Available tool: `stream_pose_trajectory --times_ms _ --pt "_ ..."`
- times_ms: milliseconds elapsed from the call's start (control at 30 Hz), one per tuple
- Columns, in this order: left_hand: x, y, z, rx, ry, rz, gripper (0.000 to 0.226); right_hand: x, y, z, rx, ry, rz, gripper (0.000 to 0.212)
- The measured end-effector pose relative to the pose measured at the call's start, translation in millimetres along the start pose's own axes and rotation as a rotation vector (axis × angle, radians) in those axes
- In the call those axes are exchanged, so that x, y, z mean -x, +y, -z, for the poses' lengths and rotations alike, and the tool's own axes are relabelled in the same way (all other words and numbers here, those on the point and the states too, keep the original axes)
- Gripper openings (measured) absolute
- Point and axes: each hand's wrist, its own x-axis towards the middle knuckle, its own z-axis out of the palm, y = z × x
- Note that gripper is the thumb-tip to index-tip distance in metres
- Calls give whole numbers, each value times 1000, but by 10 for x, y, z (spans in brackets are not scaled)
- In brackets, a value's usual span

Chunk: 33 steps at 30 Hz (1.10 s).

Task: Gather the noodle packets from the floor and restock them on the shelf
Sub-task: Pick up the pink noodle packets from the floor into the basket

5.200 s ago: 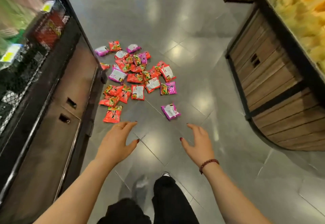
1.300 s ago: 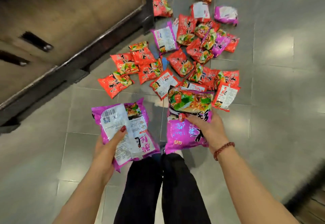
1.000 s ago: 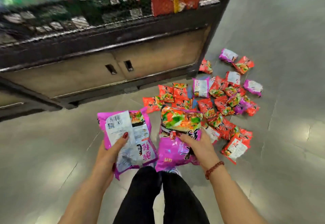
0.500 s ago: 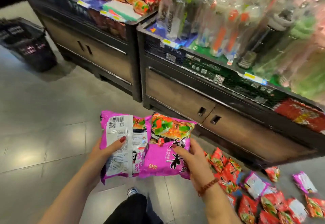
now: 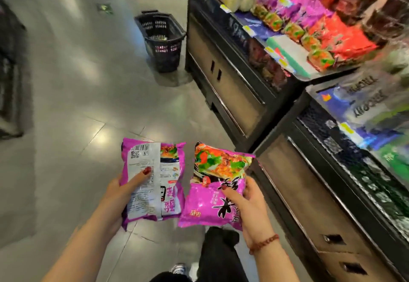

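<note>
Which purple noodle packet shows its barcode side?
The left packet, held by the left hand: its white back with barcode faces up. The right packet, in the right hand, shows its noodle picture.

Gripping back-side-up purple packet in left hand, front-side-up purple packet in right hand, lower centre; stocked shelf upper right.

The back-up packet in the left hand carries a barcode and QR code; its fine print is unreadable. The face-up packet in the right hand shows large black Chinese characters, one reading 米. The yellow shelf tags are blurred.
</note>
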Motion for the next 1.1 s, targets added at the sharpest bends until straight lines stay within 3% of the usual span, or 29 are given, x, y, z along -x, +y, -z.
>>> stream_pose_trajectory --times_ms 133,233,333,433,500,567,633,833,967,1100 --pt "-450 198 -8 102 156 -7 59 -776 -270 -289 41 -122 -52 35" --pt "-879 471 -126 154 233 -44 79 -1432 -571 -481 93 -181 -75 32" --pt "-1320 845 -336 183 254 -68 79 -2088 -972 -650 146 -246 -86 30" --pt "-1754 1244 -559 184 290 -113 103 -2698 -1405 -819 192 -310 -93 30" --pt "-2043 1472 -667 176 310 -128 89 -3098 -1639 -954 226 -344 -84 29" --pt "-2311 1673 -747 182 336 -122 64 -3439 -1807 -1088 249 -355 -63 28" --pt "-2574 1837 -764 200 365 -111 56 -3737 -1924 -1222 242 -362 -61 27" --pt "-3460 2423 -584 184 389 -127 95 -4601 -2080 -1717 207 -329 -141 25" --pt "-4253 2898 -361 189 337 -134 50 -5262 -2235 -2221 197 -272 -89 25" --pt "-5000 3546 -132 172 272 -146 80 -5916 -2516 -2868 169 -262 -68 27"
